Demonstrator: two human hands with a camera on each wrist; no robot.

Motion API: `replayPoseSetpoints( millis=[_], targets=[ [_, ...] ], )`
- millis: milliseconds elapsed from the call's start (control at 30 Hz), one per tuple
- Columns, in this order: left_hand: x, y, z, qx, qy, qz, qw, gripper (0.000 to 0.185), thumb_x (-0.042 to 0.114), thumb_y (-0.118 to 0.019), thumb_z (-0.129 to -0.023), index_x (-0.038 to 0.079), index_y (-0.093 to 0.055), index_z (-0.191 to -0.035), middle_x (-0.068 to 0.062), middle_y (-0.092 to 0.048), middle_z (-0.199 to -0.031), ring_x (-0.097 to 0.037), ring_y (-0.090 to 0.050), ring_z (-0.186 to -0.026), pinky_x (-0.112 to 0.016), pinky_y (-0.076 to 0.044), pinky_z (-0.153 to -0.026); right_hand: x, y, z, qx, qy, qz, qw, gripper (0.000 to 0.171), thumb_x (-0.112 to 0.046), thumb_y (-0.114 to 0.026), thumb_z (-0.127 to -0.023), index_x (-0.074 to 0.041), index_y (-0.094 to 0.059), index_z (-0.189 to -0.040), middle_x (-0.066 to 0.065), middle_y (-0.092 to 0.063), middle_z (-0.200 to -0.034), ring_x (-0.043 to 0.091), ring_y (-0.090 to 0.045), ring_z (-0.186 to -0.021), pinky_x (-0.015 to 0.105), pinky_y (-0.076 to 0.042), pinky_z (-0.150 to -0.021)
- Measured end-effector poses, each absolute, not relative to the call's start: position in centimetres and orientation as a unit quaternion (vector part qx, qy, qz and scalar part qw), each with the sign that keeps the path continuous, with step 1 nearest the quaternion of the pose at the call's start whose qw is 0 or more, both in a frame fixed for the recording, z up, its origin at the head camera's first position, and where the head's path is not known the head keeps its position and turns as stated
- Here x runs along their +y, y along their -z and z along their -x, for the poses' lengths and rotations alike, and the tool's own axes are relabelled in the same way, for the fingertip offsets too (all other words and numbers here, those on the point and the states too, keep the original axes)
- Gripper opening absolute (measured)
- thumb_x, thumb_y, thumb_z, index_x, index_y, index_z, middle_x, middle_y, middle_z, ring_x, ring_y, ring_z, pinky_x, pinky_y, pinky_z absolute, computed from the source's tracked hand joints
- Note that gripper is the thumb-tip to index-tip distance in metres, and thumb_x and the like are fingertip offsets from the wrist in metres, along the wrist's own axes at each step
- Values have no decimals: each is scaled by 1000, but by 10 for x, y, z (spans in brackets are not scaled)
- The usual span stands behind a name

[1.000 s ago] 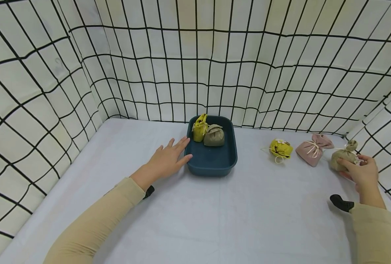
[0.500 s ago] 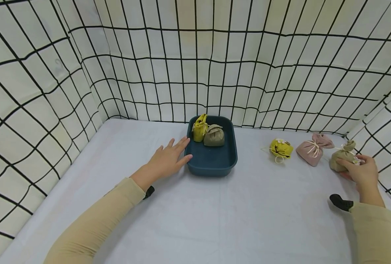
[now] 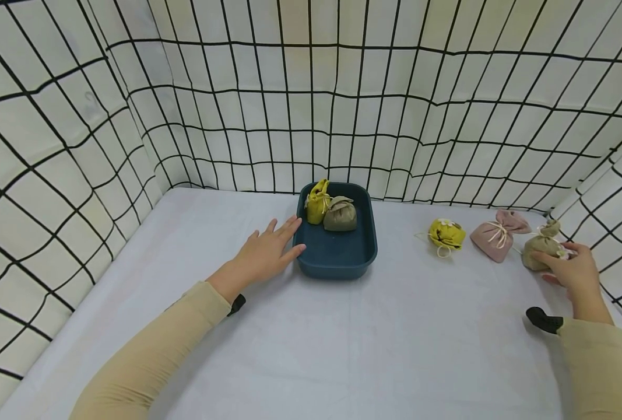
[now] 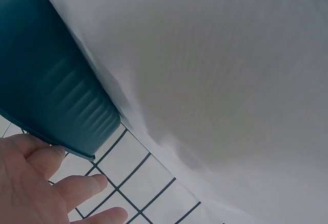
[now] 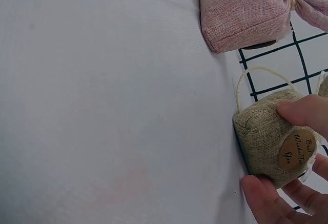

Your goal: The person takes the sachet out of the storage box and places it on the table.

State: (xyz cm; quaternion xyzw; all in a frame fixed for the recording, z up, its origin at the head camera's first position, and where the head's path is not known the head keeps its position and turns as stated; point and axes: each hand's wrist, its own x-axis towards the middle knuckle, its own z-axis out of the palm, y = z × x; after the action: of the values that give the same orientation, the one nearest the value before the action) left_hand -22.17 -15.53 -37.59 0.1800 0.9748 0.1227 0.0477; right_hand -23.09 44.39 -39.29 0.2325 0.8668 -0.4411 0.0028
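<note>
At the far right my right hand (image 3: 575, 269) grips a beige-green drawstring pouch (image 3: 537, 252), thumb on one side and fingers on the other. In the right wrist view this pouch (image 5: 269, 131) shows an oval brown label with writing and a pale cord loop. My left hand (image 3: 266, 252) lies with its fingers spread, fingertips at the left rim of a dark blue plastic bin (image 3: 337, 256). The left wrist view shows the fingers right under the rim of the bin (image 4: 56, 80). Inside the bin, a yellow pouch (image 3: 317, 205) sits beside a grey-green pouch (image 3: 340, 216).
On the white-covered table (image 3: 342, 344), a pink pouch (image 3: 496, 238) lies just left of the held one. Further left is a yellow pouch (image 3: 447, 234) with a white flower. Black wire grid panels (image 3: 342, 116) stand behind the table and along both sides.
The pouch in my right hand has shifted very slightly left, and its neck leans a little more. The left hand and the bin stay in place.
</note>
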Motion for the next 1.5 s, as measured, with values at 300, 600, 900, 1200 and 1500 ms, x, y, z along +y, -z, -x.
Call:
replayPoseSetpoints(
  millis=[300,600,900,1200,1500],
  targets=[
    [-155,375,220,975,-124,-179,50,73,52,-44,-108,17,-17,-166,-3,-16,-170,-43,-16,-153,-71,-19,-115,450,394,230,877,431,-213,28,109,-47,-67,-97,15,1,-156,48,-8,-154,49,-50,-115,25,-58,-60],
    [-156,376,221,974,-126,-182,51,73,54,-40,-109,18,-16,-167,-2,-15,-171,-43,-16,-153,-71,-20,-114,472,400,231,877,424,-227,14,105,-46,-63,-99,13,2,-157,45,-9,-157,60,-34,-132,25,-56,-55],
    [-155,373,220,974,-128,-180,50,72,52,-43,-109,16,-18,-166,-3,-16,-171,-44,-17,-153,-72,-20,-114,455,375,225,857,439,-262,-67,81,-33,-58,-103,3,-15,-162,32,-28,-157,40,-49,-120,12,-49,-53],
    [-155,374,221,974,-129,-181,51,73,54,-41,-108,18,-16,-167,-2,-15,-171,-43,-16,-153,-71,-20,-114,420,350,225,748,561,-297,-191,29,-19,-57,-104,-35,-58,-128,-22,-43,-102,-6,-49,-79,4,-45,-61],
    [-155,373,221,974,-131,-177,52,73,52,-43,-109,16,-18,-166,-3,-16,-171,-43,-17,-153,-71,-19,-114,395,333,229,727,602,-243,-225,23,-12,-57,-104,-35,-60,-108,-17,-51,-104,-3,-52,-86,5,-47,-64]
  ],
)
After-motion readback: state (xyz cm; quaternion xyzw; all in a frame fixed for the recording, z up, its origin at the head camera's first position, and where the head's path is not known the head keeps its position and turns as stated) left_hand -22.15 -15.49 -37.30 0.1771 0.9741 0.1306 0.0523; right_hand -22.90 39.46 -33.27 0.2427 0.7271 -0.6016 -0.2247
